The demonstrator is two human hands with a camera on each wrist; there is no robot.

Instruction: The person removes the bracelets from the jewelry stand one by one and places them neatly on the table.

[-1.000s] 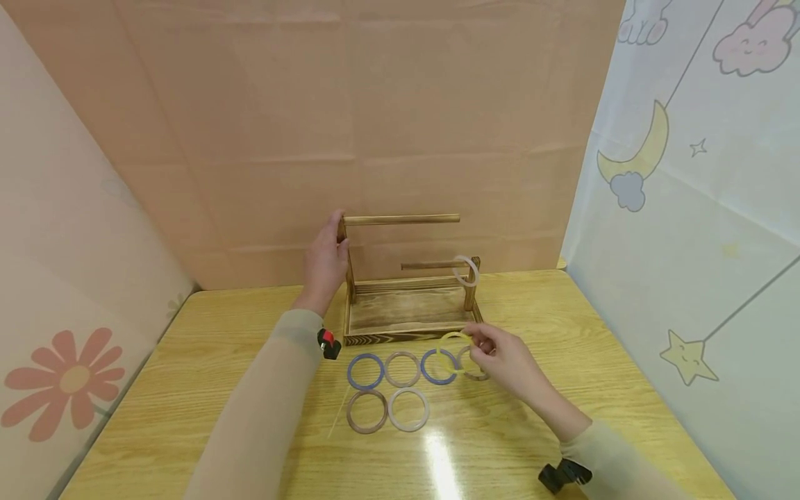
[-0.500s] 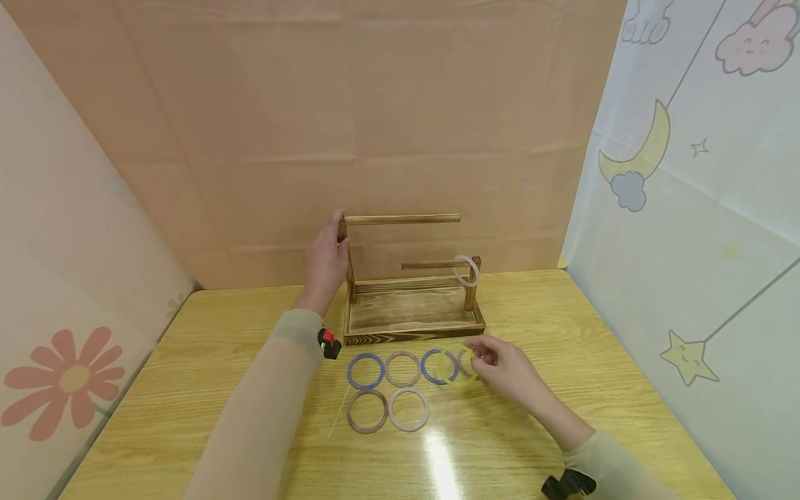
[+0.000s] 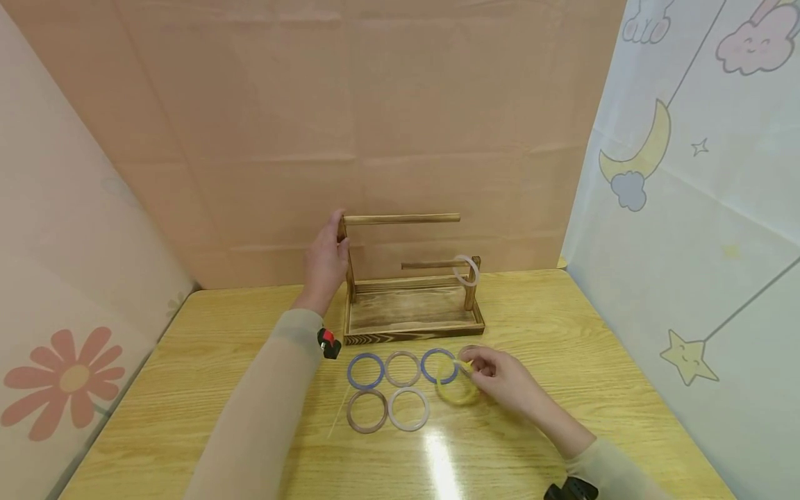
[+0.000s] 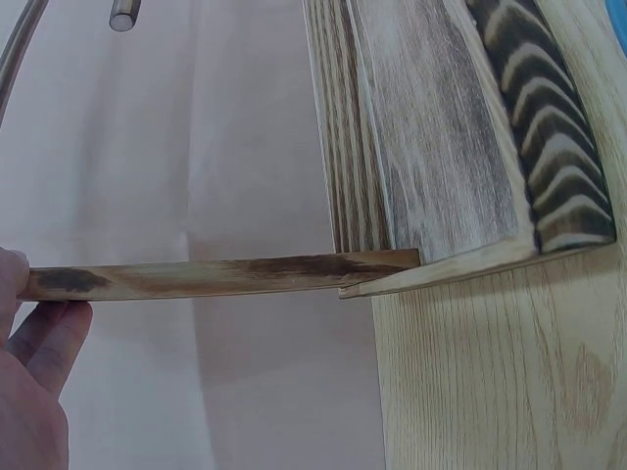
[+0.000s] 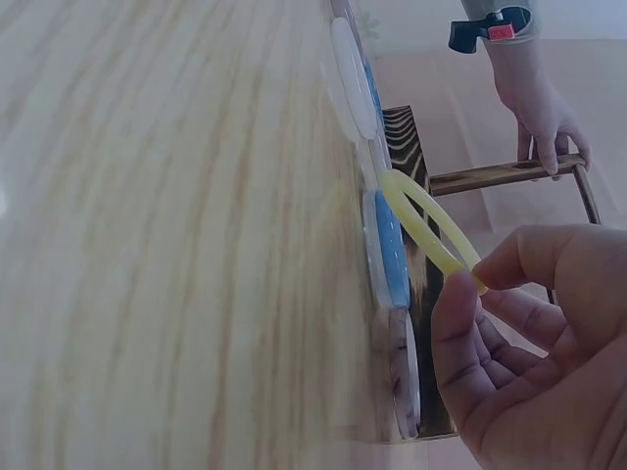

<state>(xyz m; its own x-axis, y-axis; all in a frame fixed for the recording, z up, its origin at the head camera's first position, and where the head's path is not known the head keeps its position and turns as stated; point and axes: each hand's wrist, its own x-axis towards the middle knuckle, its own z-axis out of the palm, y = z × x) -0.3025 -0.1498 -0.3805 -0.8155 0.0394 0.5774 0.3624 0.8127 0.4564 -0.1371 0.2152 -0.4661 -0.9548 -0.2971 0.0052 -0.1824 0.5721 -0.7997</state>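
My left hand (image 3: 326, 260) holds the top of the left post of a brown wooden bangle stand (image 3: 403, 220). In the left wrist view, the fingers lie on both sides of the post's end (image 4: 69, 281). Over the table, my right hand (image 3: 509, 382) pinches a yellow bangle (image 3: 456, 401) between thumb and fingertips. This bangle (image 5: 426, 235) hangs tilted above the table in the right wrist view, near a blue bangle (image 3: 422, 366). A brownish bangle (image 3: 470, 347) is partly hidden by the right hand. One pale bangle (image 3: 477, 272) hangs on the stand's lower bar.
Left of the yellow bangle, more bangles lie flat in two rows: blue (image 3: 349, 371), beige (image 3: 387, 369), brown (image 3: 348, 412) and white (image 3: 409, 429). A tray base (image 3: 412, 337) forms the stand's foot. Cloth backdrops (image 3: 250, 139) stand behind and beside the wooden table (image 3: 537, 305).
The right hand has lowered the yellow bangle slightly towards the front of the table and turned it flatter. The left hand and the stand have stayed in place.
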